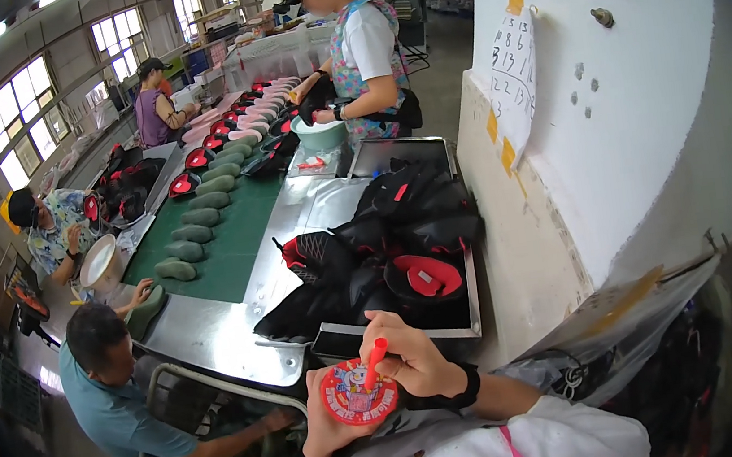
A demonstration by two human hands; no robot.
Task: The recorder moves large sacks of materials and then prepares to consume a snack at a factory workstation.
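Observation:
Close to my body, my left hand (pixel 324 429) is wrapped round a drink cup (pixel 350 404) with a red printed film lid. Above the lid my right hand (pixel 417 362) pinches a thick red straw (pixel 375 365), held nearly upright. The straw's lower end overlaps the lid; whether it has gone through the film I cannot tell. The cup's side is mostly hidden by my fingers. Just beyond my hands, a metal tray (pixel 474 306) holds a pile of black shoe uppers (pixel 405 210), some with red linings.
A green conveyor belt (pixel 243 215) carries rows of grey-green shoe lasts (pixel 200 217). Co-workers stand along both sides; one in a blue shirt (pixel 121 414) reaches into a wire cart (pixel 166 378) of lasts at my left. A white wall (pixel 605 111) rises on the right.

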